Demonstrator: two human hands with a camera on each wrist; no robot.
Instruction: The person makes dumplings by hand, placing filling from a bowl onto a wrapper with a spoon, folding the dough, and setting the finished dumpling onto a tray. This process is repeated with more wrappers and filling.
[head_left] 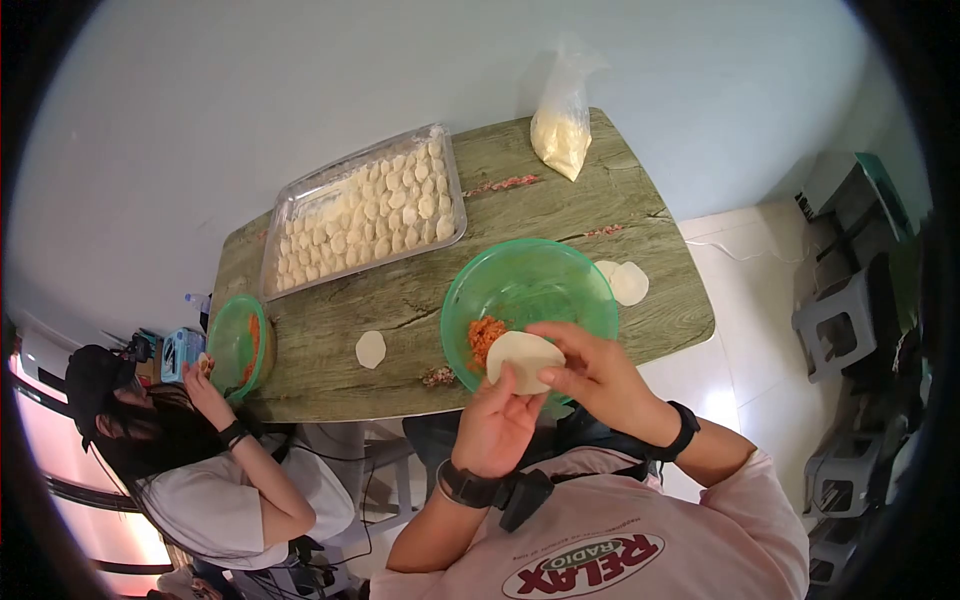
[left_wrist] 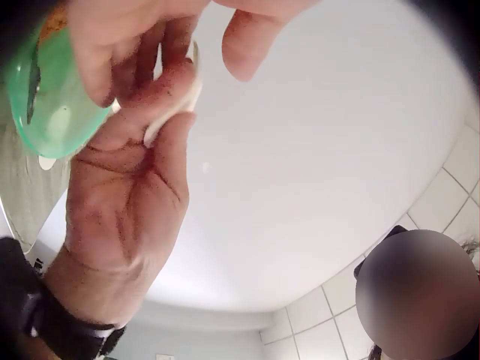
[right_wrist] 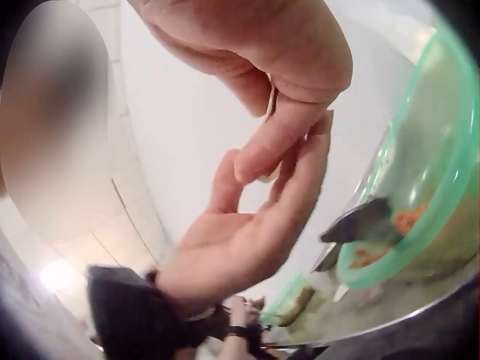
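Note:
A round pale dough wrapper (head_left: 524,358) is held up over the near rim of a green bowl (head_left: 535,255). My right hand (head_left: 612,378) pinches its right edge between thumb and fingers; the left wrist view shows the wrapper (left_wrist: 178,112) nearly edge-on in that pinch. My left hand (head_left: 497,432) is below and to the left, its fairly straight fingers under the wrapper. In the right wrist view, the left thumb (right_wrist: 225,180) stands apart from its fingers. Orange-red filling (head_left: 484,338) sits in the bowl's left side. A dark utensil (right_wrist: 358,221) shows at the bowl.
Rows of dumplings fill much of a metal tray (head_left: 455,215) at the back. Loose wrappers lie left (head_left: 371,350) and right (head_left: 629,284) of the bowl. A bag of pale powder (head_left: 561,140) stands behind. At left, another person (head_left: 230,480) works by a second green bowl (head_left: 226,350).

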